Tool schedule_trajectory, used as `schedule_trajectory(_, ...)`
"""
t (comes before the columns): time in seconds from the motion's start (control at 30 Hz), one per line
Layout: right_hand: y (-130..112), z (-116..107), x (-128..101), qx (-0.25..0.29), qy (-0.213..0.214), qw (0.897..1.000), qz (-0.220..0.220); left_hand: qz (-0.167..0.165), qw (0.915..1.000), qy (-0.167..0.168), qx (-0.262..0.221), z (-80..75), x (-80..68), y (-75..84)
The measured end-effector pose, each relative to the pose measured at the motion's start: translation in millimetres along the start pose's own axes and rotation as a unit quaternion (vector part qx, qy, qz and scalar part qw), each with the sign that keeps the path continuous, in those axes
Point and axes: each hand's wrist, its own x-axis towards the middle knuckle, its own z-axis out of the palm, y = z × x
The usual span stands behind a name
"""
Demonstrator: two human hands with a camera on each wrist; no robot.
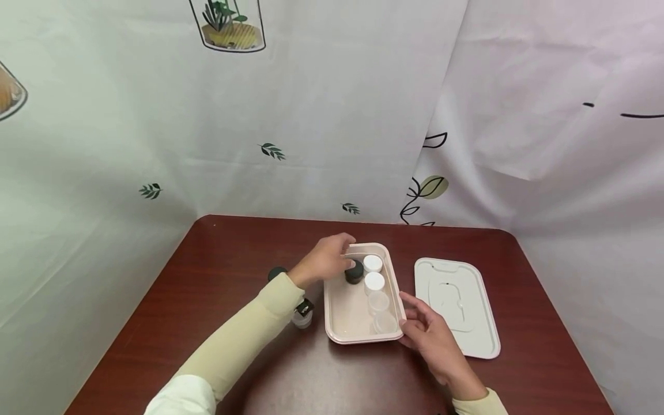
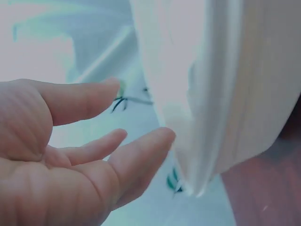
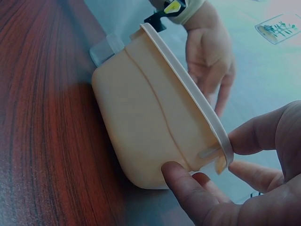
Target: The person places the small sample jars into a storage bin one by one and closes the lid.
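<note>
Bin [image 1: 346,316], cream, was over the tbl [image 1: 233,242], long axis running near-to-far from the wearer, one short end facing them; couldn't tell if its base lay flat. I saw the R hand [image 1: 430,340] gripping its R rim by the near corner, fingers bent. L hand [image 1: 327,258] hung loose at its far-L part, grasping nothing, thumb by a dk jar [image 1: 354,273]. Two white-capped jars [image 1: 374,282] and 2 clear jars [image 1: 385,323] lined its R wall lengthwise. Lid [image 1: 474,323] lay R of it, approx. same axis; clear cup [image 1: 302,321], L.
</note>
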Motion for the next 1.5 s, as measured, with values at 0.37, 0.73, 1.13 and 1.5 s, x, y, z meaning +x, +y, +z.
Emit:
schedule_trajectory(0.37,-2,1,0,-0.004,0.004,1.000,-0.001,0.014,0.9925,0.063,-0.104,-53.9,-21.1,-16.0)
schedule_trajectory(0.73,-3,0,0,-0.007,-0.002,1.000,-0.003,-0.023,0.9797,0.084,-0.181,-76.2,-43.4,-75.7)
schedule_trajectory(1.13,-2,1,-1,0.005,-0.003,1.000,-0.001,-0.054,0.9702,0.097,-0.215,-63.9,-67.6,-136.5)
schedule_trajectory(1.5,0,2,0,0.007,-0.003,1.000,-0.002,-0.090,0.9739,0.084,-0.190,-38.2,-79.4,-172.0)
